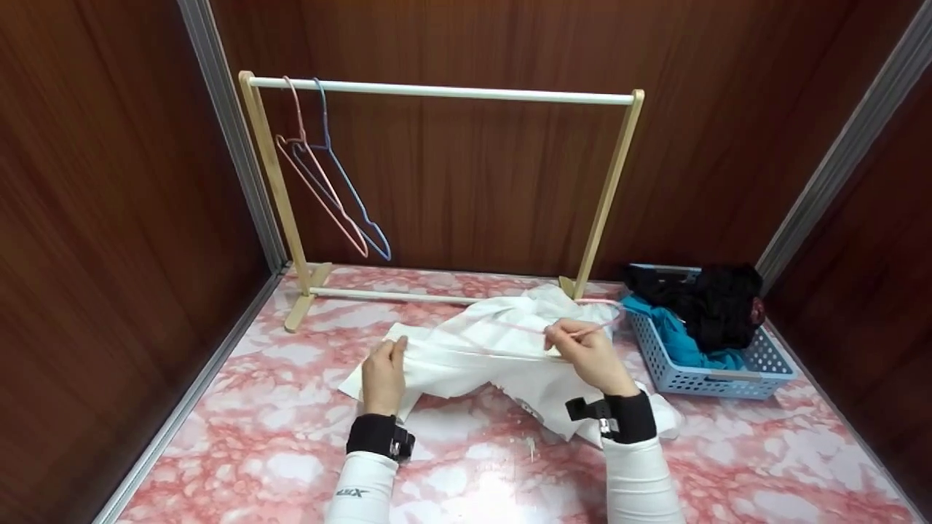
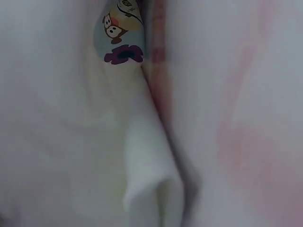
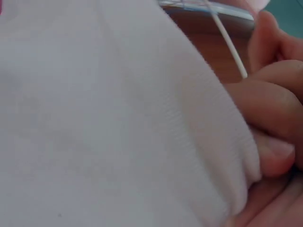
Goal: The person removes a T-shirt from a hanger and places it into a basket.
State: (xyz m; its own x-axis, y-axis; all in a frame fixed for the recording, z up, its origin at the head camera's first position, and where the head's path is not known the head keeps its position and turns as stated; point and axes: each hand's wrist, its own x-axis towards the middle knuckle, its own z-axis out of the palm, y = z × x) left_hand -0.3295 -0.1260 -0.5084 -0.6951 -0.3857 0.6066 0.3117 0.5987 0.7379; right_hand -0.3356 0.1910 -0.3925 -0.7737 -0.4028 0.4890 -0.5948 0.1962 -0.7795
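A white shirt (image 1: 502, 367) lies bunched across the middle of the table, its folds running up to the rack's base. My left hand (image 1: 384, 375) pinches its left edge. With curled fingers, my right hand (image 1: 586, 356) holds a pink hanger (image 1: 617, 309) together with cloth. Part of that hanger is faintly visible across the shirt, and the rest is hidden. In the right wrist view, the fingers (image 3: 279, 113) grip a gathered fold of the shirt (image 3: 118, 118). A colourful cartoon print (image 2: 120, 33) shows beside the cloth in the left wrist view.
Behind stands a wooden rack with a white rail (image 1: 451, 92). On its left end hang a pink hanger (image 1: 320, 182) and a blue hanger (image 1: 349, 185). To the right, a light blue basket (image 1: 717, 384) holds black clothes (image 1: 717, 306) and teal clothes (image 1: 673, 338). Wood-panelled walls enclose the table.
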